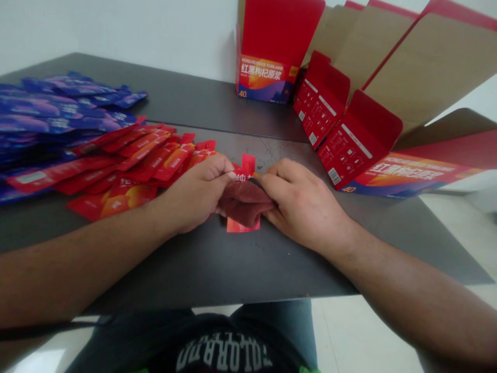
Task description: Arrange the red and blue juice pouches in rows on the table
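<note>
Your left hand and right hand meet mid-frame on the dark surface. Open red cartons fill the upper right. Blue sachets and a fanned red pile lie at left. Your left pinches a single sachet, and your right grips the maroon wrap around it. You seem to be mid-wrapping, which calls for an even, square hold.

Our bare forearms lay angled in from seven and five o'clock, meeting at centre. Our left grip curled knuckles-up, thumb and forefinger pinched together toward three o'clock; our right grip faced it, fingers folded, tips pinched toward nine o'clock, almost touching.
</note>
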`<move>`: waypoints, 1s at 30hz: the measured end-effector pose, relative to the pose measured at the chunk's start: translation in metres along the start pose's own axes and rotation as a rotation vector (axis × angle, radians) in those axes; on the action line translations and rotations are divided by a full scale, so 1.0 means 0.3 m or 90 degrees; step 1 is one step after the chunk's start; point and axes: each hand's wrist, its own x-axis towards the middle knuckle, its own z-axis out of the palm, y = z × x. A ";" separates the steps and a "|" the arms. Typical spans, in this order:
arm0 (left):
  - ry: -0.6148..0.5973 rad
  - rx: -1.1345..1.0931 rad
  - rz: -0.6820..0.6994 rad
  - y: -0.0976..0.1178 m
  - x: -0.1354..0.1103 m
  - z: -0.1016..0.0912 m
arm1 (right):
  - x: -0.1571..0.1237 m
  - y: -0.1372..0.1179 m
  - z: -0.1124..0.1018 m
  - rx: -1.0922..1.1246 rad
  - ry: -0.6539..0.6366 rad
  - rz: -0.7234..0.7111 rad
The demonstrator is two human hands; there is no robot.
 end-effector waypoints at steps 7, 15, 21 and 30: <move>0.001 0.036 -0.019 -0.002 0.000 -0.001 | -0.002 -0.006 0.004 0.032 -0.070 -0.104; 0.016 0.067 -0.015 0.001 -0.001 -0.001 | -0.002 -0.008 0.006 0.033 -0.079 -0.130; 0.026 0.019 -0.023 0.000 0.000 0.002 | -0.004 0.016 0.022 0.069 -0.038 -0.033; -0.023 -0.116 -0.051 0.033 0.007 -0.005 | 0.009 0.116 0.012 0.185 0.053 0.002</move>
